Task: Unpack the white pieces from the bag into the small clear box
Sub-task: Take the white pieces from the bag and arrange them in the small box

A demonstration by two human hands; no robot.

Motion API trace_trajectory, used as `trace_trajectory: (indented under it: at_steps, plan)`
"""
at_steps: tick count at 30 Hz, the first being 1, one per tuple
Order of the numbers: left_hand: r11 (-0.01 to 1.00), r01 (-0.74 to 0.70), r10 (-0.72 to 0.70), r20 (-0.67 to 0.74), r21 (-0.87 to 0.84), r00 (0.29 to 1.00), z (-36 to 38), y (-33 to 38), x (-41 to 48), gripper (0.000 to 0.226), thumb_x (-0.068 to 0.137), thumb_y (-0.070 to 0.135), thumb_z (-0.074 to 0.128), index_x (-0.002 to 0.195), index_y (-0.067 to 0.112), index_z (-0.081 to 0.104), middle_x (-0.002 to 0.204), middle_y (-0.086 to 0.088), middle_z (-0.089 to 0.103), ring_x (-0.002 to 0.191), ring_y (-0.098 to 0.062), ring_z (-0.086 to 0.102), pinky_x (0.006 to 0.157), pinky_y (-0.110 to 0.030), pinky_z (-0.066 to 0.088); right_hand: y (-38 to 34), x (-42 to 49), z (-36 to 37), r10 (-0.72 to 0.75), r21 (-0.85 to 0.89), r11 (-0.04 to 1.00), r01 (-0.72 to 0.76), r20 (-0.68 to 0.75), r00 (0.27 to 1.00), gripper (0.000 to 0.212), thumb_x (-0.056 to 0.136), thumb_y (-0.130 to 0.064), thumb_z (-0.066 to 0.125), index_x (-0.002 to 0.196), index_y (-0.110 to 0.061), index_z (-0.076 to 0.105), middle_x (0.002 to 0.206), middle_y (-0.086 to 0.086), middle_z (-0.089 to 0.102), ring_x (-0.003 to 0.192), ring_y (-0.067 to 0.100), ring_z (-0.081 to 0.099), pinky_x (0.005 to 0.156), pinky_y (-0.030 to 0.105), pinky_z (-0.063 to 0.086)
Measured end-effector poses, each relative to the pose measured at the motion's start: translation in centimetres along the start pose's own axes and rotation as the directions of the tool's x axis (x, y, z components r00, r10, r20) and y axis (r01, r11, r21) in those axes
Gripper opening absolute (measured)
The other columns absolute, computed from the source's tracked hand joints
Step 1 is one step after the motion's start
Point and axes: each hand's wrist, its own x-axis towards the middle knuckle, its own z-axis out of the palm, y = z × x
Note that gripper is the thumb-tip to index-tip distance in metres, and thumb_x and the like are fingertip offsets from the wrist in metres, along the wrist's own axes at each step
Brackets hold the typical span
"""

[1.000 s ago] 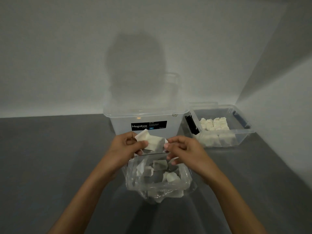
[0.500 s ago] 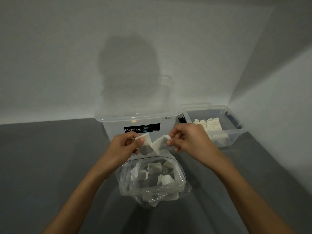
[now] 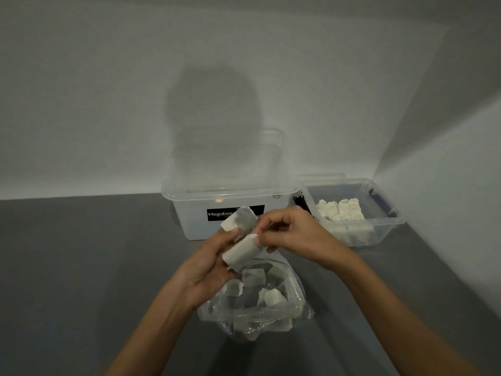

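Note:
A clear plastic bag [image 3: 294,308] lies open on the grey table and holds several white pieces [image 3: 272,297]. Above it, my left hand [image 3: 208,264] cradles two white pieces, one raised [image 3: 240,219] and one lower [image 3: 241,252]. My right hand [image 3: 294,234] pinches the right end of the lower piece. The small clear box [image 3: 390,221] stands at the right by the wall, with several white pieces [image 3: 340,208] stacked inside.
A large clear lidded box [image 3: 189,213] with a black "Megabox" label stands behind my hands, against the back wall. A white side wall runs along the right, close to the small box. Grey tabletop [image 3: 81,267] stretches to the left.
The two pieces, held apart one in each hand before, are now together in my left hand. My right hand has come left to the lower piece. Both hands sit slightly lower over the bag.

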Motion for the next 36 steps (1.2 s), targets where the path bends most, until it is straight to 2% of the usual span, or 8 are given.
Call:
trace_trajectory:
  at_steps: [4, 7, 12, 16, 22, 28, 31, 36]
  plan:
    - [1.000, 0.016, -0.016, -0.009, -0.025, 1.000, 0.4, -0.9, -0.3, 0.024, 0.082, 0.017, 0.059, 0.106, 0.020, 0.064, 0.093, -0.009, 0.067, 0.083, -0.018, 0.062, 0.070, -0.030, 0.047, 0.4, 0.5, 0.3, -0.026, 0.077, 0.997, 0.032, -0.074, 0.997, 0.002, 0.081, 0.000, 0.070, 0.082, -0.002, 0.069, 0.077, 0.007, 0.069, 0.070, 0.016, 0.066, 0.070, 0.027, 0.057]
    - [0.961, -0.040, 0.040, 0.003, 0.273, 0.999, 0.0, -0.6, -0.3, 0.027, 0.085, 0.014, 0.059, 0.111, 0.011, 0.063, 0.091, -0.008, 0.066, 0.082, -0.016, 0.062, 0.075, -0.030, 0.048, 0.8, 0.5, 0.1, -0.050, -0.055, 0.997, 0.045, -0.096, 0.994, 0.008, 0.079, -0.004, 0.073, 0.076, -0.011, 0.070, 0.072, 0.002, 0.069, 0.066, 0.013, 0.064, 0.070, 0.029, 0.058]
    - [0.735, -0.243, 0.229, 0.106, 0.633, 0.968, 0.0, 2.4, 0.0, 0.020, 0.088, 0.025, 0.063, 0.107, 0.025, 0.069, 0.104, -0.004, 0.071, 0.094, -0.018, 0.064, 0.089, -0.035, 0.049, 0.6, 0.5, -0.6, -0.110, -0.449, 0.885, 0.124, 0.058, 0.992, 0.005, 0.077, -0.013, 0.072, 0.077, -0.017, 0.072, 0.071, -0.007, 0.067, 0.066, 0.003, 0.058, 0.064, 0.014, 0.047]
    - [0.511, -0.370, 0.264, 0.268, 0.776, 0.927, 0.9, 2.5, 0.8, 0.016, 0.090, 0.024, 0.063, 0.104, 0.027, 0.071, 0.099, -0.007, 0.071, 0.087, -0.013, 0.063, 0.076, -0.024, 0.051, 0.2, 0.7, -0.6, -0.086, -0.532, 0.832, 0.158, 0.156, 0.984, 0.003, 0.079, -0.015, 0.072, 0.080, -0.017, 0.074, 0.068, -0.010, 0.066, 0.068, 0.002, 0.060, 0.065, 0.013, 0.046]
    - [0.569, -0.363, 0.353, 0.180, 0.738, 0.918, 0.7, 3.0, 1.7, 0.009, 0.085, 0.012, 0.068, 0.091, 0.011, 0.074, 0.083, -0.015, 0.068, 0.075, -0.013, 0.060, 0.065, -0.017, 0.050, -0.4, 0.8, -2.4, -0.051, -0.538, 0.840, 0.077, 0.064, 0.997, 0.003, 0.082, -0.020, 0.071, 0.079, -0.022, 0.069, 0.065, -0.019, 0.063, 0.066, 0.000, 0.063, 0.060, 0.010, 0.045]
    - [0.536, -0.395, 0.389, 0.197, 0.746, 0.900, 0.9, 4.4, 1.9, 0.009, 0.083, 0.007, 0.070, 0.087, 0.013, 0.075, 0.079, -0.005, 0.072, 0.072, -0.006, 0.064, 0.066, -0.015, 0.052, -1.0, 1.3, -4.1, -0.010, -0.477, 0.879, 0.013, 0.010, 1.000, 0.007, 0.082, -0.007, 0.072, 0.088, -0.005, 0.074, 0.059, -0.001, 0.067, 0.048, 0.000, 0.060, 0.054, 0.008, 0.045]
    - [0.543, -0.425, 0.424, 0.201, 0.724, 0.883, 1.4, 4.9, 2.2, 0.011, 0.081, 0.005, 0.071, 0.091, 0.009, 0.075, 0.083, -0.012, 0.072, 0.073, -0.008, 0.064, 0.067, -0.017, 0.055, -1.1, 1.6, -4.4, -0.030, -0.510, 0.860, 0.013, -0.024, 0.999, 0.008, 0.083, -0.005, 0.070, 0.090, -0.007, 0.075, 0.063, 0.003, 0.069, 0.049, 0.000, 0.062, 0.057, 0.010, 0.050]
    - [0.520, -0.405, 0.433, 0.177, 0.752, 0.884, 2.4, 5.4, 2.9, 0.017, 0.087, 0.002, 0.063, 0.095, 0.011, 0.074, 0.071, -0.005, 0.064, 0.068, -0.011, 0.061, 0.072, -0.024, 0.059, -1.5, 1.7, -5.2, -0.094, -0.616, 0.787, 0.039, -0.056, 0.994, 0.009, 0.086, -0.010, 0.066, 0.088, -0.013, 0.074, 0.073, 0.000, 0.070, 0.054, -0.003, 0.056, 0.056, 0.001, 0.038]
